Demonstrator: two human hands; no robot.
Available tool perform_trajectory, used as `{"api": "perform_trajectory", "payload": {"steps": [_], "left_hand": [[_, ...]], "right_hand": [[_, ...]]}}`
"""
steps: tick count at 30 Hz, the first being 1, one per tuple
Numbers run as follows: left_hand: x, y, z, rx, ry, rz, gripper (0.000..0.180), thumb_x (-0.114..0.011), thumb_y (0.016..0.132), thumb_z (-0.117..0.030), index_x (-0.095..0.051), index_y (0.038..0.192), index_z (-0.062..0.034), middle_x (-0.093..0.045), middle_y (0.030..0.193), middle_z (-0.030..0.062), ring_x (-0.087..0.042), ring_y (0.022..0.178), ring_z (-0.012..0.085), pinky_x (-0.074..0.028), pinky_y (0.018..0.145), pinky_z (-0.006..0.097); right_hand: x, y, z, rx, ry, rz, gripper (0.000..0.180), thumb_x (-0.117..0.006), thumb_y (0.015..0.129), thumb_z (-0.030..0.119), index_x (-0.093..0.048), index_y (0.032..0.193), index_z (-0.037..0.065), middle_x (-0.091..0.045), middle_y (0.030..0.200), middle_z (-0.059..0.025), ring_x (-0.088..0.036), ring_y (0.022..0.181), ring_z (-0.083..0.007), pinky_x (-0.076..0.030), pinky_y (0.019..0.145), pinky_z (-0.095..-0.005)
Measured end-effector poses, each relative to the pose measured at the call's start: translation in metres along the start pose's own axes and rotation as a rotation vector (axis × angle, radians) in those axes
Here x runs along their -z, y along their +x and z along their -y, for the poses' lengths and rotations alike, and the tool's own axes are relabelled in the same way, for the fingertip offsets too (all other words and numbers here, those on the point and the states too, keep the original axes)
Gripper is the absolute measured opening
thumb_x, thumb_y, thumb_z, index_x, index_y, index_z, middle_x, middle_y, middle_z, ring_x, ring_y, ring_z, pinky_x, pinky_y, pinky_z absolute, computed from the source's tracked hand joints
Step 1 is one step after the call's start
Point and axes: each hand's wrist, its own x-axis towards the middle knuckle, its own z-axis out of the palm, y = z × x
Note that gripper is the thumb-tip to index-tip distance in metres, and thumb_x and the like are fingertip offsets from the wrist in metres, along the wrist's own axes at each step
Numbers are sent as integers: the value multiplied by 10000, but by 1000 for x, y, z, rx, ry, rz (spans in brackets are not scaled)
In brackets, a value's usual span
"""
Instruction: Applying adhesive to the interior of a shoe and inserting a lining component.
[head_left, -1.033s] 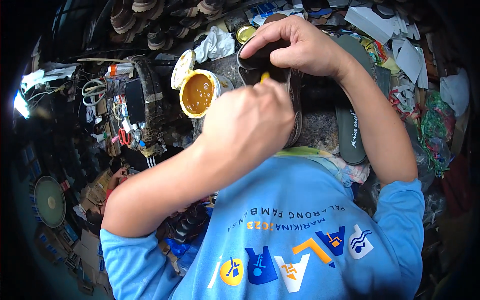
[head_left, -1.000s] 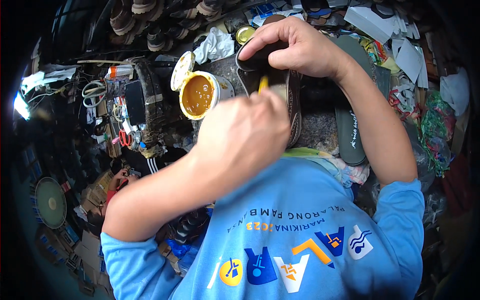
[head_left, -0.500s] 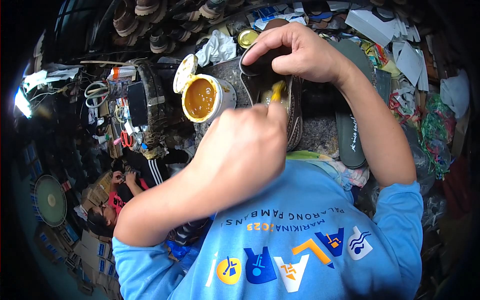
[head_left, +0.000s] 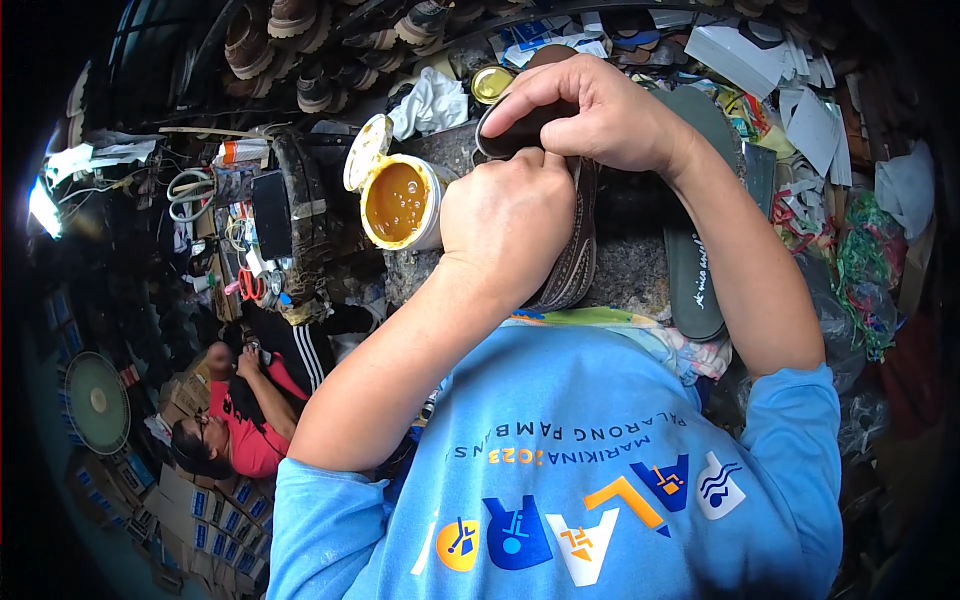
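The right hand (head_left: 605, 112) pinches the raised dark upper of a brown shoe (head_left: 572, 268) between thumb and index finger, while the left hand (head_left: 512, 222) curls over the shoe's opening, its fingertips hidden. Just left of the left hand, a white tub (head_left: 405, 203) holds amber liquid, its lid tipped back. Beyond both hands lie a white crumpled cloth (head_left: 432, 103) and a round yellowish tin (head_left: 491, 84). A dark green sole (head_left: 692, 285) lies on the rough tabletop (head_left: 632, 268), partly under the right forearm. Well left of the hands, a person in a pinkish-red top (head_left: 258, 440) sits near a round fan (head_left: 97, 402).
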Motion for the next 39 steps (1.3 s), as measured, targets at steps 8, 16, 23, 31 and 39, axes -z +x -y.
{"api": "perform_trajectory", "payload": {"steps": [8,16,23,31,39], "left_hand": [[97,-59,-2,-114,-394,176,328,-705,775,-24,-664,1097,25,-643,693,138,-661,561,305,-543,528,419],[40,-41,6,-244,-278,-27,292,-770,822,-81,-657,1074,15,-583,710,97,-629,599,261,-504,526,396],[38,-38,12,-270,-68,-48,244,-725,883,-90,-654,1081,35,-581,713,87,-645,624,247,-521,538,377],[63,-66,-1,-210,-425,-8,252,-754,832,5,-646,1059,18,-613,727,99,-621,568,262,-518,508,371],[51,-58,0,-120,-277,60,182,-715,879,-25,-641,1032,38,-608,702,118,-637,574,287,-510,509,395]], "right_hand": [[-3,-3,3,18,-37,3,410,-609,742,75,-789,1109,42,-781,1040,-120,-714,961,-183,-535,915,-292],[-6,-1,2,-7,-23,-4,401,-623,734,78,-797,1095,54,-781,1012,-117,-714,939,-172,-539,898,-288],[-3,-1,8,-124,-27,56,452,-550,720,-19,-772,1112,9,-750,1120,-106,-678,1091,-183,-497,1021,-313],[-6,1,1,-22,-37,-18,377,-638,742,85,-811,1077,74,-789,1005,-103,-722,920,-164,-548,873,-281],[-5,1,1,-38,-67,-6,372,-641,744,90,-811,1074,72,-786,976,-97,-718,889,-154,-551,848,-273]]}}
